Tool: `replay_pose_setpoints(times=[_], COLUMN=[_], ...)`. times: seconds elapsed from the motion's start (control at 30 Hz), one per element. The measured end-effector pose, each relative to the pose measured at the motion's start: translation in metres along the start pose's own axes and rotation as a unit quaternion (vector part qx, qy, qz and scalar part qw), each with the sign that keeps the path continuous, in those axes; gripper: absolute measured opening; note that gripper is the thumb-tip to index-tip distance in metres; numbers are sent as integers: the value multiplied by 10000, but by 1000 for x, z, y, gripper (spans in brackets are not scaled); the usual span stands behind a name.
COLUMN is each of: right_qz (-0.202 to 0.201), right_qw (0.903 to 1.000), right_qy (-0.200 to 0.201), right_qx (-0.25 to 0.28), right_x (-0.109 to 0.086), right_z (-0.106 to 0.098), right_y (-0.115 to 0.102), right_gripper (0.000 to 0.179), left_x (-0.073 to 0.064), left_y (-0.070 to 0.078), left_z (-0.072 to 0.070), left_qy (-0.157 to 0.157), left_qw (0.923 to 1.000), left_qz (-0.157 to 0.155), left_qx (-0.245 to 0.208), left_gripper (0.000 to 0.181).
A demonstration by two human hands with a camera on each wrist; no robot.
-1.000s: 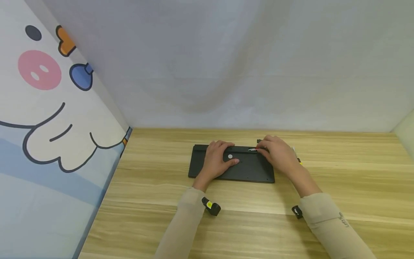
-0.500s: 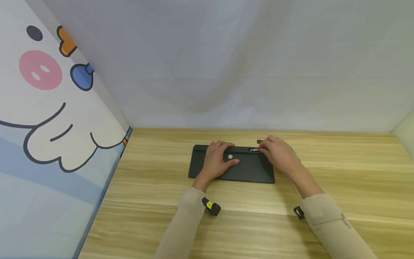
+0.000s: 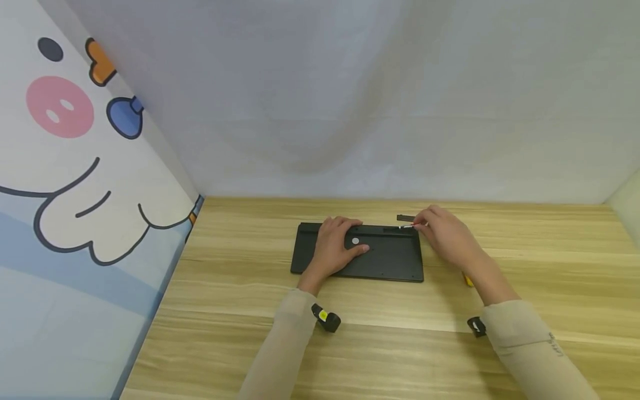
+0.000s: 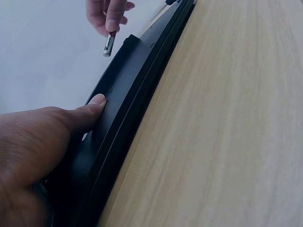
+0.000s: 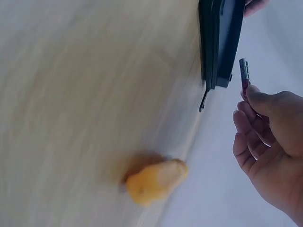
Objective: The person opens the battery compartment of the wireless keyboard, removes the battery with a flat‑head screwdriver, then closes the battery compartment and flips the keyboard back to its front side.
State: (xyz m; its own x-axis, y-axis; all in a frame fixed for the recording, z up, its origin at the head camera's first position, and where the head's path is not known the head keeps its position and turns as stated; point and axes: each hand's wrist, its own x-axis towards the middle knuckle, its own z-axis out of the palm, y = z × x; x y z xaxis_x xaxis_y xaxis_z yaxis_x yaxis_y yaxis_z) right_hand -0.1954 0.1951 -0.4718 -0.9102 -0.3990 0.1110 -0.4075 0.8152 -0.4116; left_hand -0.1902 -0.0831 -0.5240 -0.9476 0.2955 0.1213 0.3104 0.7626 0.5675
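While the left hand (image 3: 331, 249) rests splayed on the keyboard (image 3: 387, 260), the right hand (image 3: 447, 236) pinches a battery (image 5: 245, 73).

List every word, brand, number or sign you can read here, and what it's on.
No readable text.
Battery: markings too small and blurred.
Dark mark on right sleeve: too small.
White dot on black panel: nothing legible.
Yellow patch on left wrist camera: too small.

- Black rectangular slab (image 3: 387, 262) on wood-grain table (image 3: 240, 266), left hand (image 3: 331, 253) on its left half.
- Silver-and-red cylindrical battery (image 5: 245, 71) in right hand (image 3: 448, 236), near slab's far right corner.
- Flat black strip (image 3: 405, 218) behind that corner.
- Yellow object (image 5: 156, 182) right of slab.
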Motion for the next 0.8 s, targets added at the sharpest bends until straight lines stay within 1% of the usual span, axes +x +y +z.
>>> replay_pose_setpoints(times=[0.27, 0.53, 0.8], right_qz=[213, 479, 496], right_qw=[9997, 9984, 9984], right_qy=[29, -145, -181], right_qx=[138, 254, 190], right_x=[-6, -8, -7], right_z=[-9, -16, -19], right_y=[16, 31, 43], right_gripper=[16, 21, 21], left_x=[0, -1, -1], left_y=[1, -1, 1], left_z=[-1, 0, -2], left_qy=[9, -4, -41], left_qw=[10000, 10000, 10000], left_qz=[-7, -3, 7], left_qx=[-2, 23, -7], left_gripper=[59, 60, 60])
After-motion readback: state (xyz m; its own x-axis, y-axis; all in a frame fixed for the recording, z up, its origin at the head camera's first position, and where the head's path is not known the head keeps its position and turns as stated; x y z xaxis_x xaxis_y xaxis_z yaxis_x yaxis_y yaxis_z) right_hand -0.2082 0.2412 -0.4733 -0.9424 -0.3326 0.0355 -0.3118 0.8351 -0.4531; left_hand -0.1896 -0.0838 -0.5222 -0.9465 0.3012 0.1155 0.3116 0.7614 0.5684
